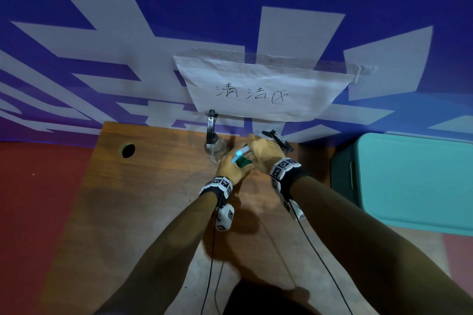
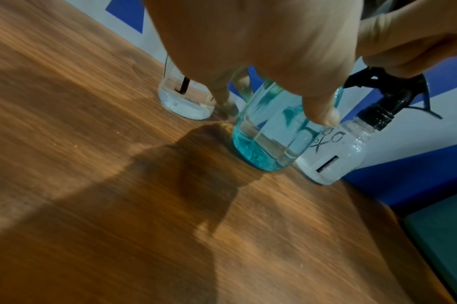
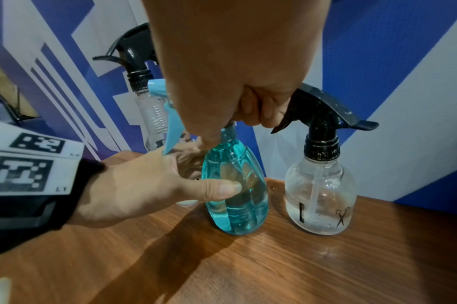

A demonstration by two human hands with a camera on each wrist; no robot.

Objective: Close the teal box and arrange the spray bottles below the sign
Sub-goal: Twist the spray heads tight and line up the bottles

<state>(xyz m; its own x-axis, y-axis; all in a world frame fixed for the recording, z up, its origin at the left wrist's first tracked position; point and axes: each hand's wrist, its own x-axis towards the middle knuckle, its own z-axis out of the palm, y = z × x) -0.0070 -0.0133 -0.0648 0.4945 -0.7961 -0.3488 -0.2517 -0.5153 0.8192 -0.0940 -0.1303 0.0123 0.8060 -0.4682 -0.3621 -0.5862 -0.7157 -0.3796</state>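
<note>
Both hands are on the teal bottle [image 3: 235,197]: the left hand [image 3: 149,185] wraps its belly, thumb flat on the front, while the right hand [image 3: 235,67] pinches the neck from above, just under the pale blue trigger [image 3: 170,123]. It stands upright on the wooden table [image 3: 274,267], long axis vertical, directly under both grips, so neither hand is nearer. Any shift looks like a short slide along the wall. Ribbed, see-through teal plastic holds a little liquid at the bottom. Just right of the teal bottle stands a round clear bottle [image 3: 321,197] with a black trigger; behind its left side, a slimmer clear one [image 3: 154,115]. Above them hangs the paper sign [image 1: 258,89]. Well to the right sits the teal box [image 1: 409,181], lid down.
</note>
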